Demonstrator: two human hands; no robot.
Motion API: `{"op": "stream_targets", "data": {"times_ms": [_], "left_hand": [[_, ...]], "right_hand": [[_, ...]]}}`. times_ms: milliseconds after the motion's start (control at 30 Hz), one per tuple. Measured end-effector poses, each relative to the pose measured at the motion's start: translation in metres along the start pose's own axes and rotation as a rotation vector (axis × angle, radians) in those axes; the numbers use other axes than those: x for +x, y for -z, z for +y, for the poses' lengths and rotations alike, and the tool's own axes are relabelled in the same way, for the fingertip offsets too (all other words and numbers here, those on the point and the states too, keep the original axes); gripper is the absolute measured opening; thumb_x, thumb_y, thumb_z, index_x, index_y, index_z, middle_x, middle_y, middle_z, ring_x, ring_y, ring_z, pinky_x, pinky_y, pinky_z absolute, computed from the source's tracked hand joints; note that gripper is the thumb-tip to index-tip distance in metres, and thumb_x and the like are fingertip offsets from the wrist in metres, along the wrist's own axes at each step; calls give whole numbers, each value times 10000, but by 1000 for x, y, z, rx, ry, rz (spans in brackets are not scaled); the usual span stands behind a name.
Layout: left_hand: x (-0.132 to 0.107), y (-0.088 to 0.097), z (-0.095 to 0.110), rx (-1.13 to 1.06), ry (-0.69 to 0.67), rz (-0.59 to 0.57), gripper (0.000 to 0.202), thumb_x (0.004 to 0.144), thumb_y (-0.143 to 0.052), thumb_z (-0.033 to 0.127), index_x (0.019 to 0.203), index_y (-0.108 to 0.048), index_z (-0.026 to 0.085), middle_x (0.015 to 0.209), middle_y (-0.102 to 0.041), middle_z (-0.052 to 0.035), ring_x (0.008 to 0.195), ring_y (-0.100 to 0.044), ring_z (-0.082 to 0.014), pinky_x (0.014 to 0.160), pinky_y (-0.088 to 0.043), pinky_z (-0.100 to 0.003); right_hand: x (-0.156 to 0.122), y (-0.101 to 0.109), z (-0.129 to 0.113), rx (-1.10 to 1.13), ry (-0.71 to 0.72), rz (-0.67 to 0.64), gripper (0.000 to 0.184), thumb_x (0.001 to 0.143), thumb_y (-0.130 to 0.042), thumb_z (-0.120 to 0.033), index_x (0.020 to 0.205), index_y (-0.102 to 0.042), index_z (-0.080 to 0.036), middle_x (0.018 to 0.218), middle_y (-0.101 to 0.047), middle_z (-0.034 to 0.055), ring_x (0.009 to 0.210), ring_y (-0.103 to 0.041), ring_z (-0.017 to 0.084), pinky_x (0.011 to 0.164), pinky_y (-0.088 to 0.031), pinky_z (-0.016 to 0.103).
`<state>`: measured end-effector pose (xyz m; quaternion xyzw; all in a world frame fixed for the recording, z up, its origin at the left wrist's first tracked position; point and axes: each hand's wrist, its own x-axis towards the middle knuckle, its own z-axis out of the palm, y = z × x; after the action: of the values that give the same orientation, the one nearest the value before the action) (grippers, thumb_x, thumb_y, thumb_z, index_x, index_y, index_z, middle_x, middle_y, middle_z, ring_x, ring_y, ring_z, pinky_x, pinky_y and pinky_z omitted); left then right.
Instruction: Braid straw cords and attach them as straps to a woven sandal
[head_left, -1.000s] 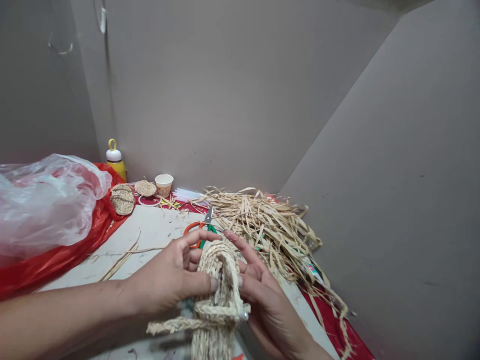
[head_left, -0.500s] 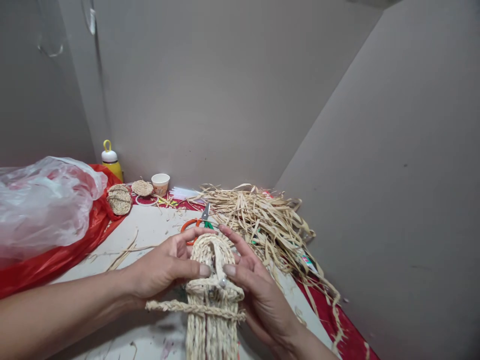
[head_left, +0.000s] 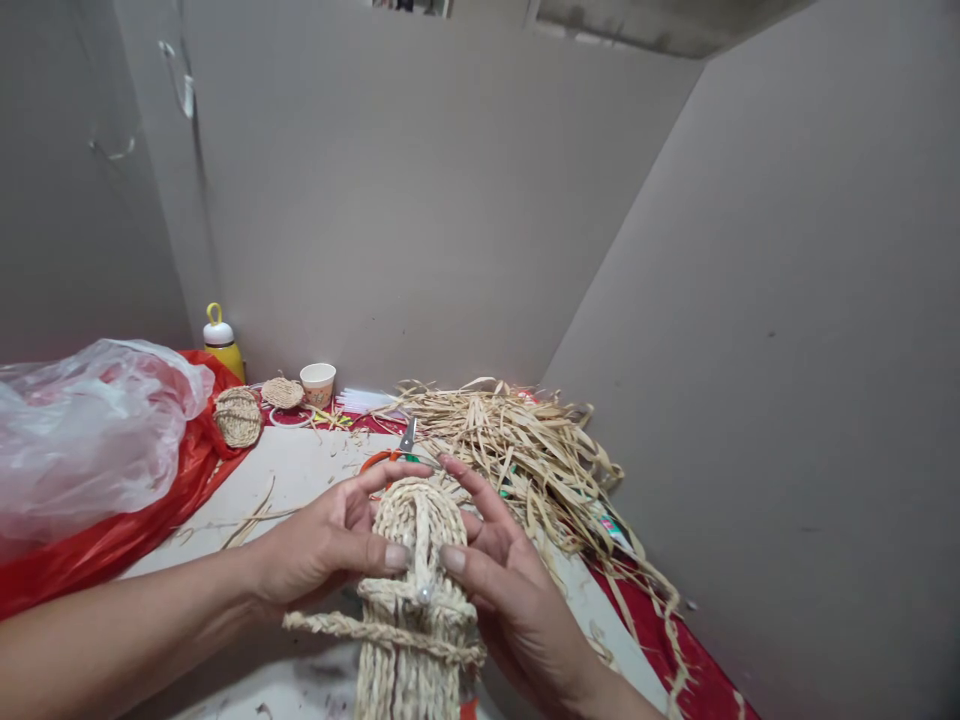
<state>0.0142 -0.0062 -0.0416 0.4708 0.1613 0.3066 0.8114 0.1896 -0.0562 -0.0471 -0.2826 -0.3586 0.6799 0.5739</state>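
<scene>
Two hands and a sandal-shaped braided straw piece (head_left: 409,680), held at the near centre over the pale counter (head_left: 304,455). The lengthwise strap (head_left: 422,530) appears the most vulnerable part: uneven pressure from the thumbs beside it could pull it off centre or strain its junction with the cross band (head_left: 382,597), loosening the white bead (head_left: 425,595) there. The plaited cord (head_left: 330,627) lies across the piece nearer the viewer, its left end projecting freely; were it to catch on the left forearm, it could be dragged askew or begin to fray. The left hand (head_left: 334,540) grips the left edge, thumb on the upper face, index finger extended along the rounded far end. The right hand (head_left: 510,590) mirrors it on the right. The index fingertips nearly meet, a small gap between them; the remaining fingers curl partly out of sight, their exact contact hidden.
</scene>
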Motion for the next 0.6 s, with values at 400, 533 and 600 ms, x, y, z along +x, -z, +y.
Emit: {"op": "stream_targets", "data": {"times_ms": [400,533,600], "left_hand": [[-2,-6,3,-68,-35,-43,683,698,-724,59,1321,-468,172,1090,-675,-132,939,-669,-192,838,-484,-312],[-2,-6,3,-60,-34,7,709,671,-734,58,1315,-455,164,1069,-675,-126,889,-674,-191,808,-492,-317],[-1,-5,3,-51,-28,26,723,665,-743,69,1317,-445,166,1067,-671,-126,850,-669,-181,789,-492,-320]], "right_hand": [[5,8,0,52,4,-63,782,723,-748,-144,1391,-359,-266,964,-740,41,798,-716,213,750,-552,356],[6,7,0,19,-8,-39,815,699,-775,-155,1394,-361,-254,971,-747,58,810,-723,232,740,-558,362],[5,7,0,-11,-7,-23,808,707,-782,-172,1394,-366,-257,983,-748,66,814,-725,234,733,-558,359]]}}
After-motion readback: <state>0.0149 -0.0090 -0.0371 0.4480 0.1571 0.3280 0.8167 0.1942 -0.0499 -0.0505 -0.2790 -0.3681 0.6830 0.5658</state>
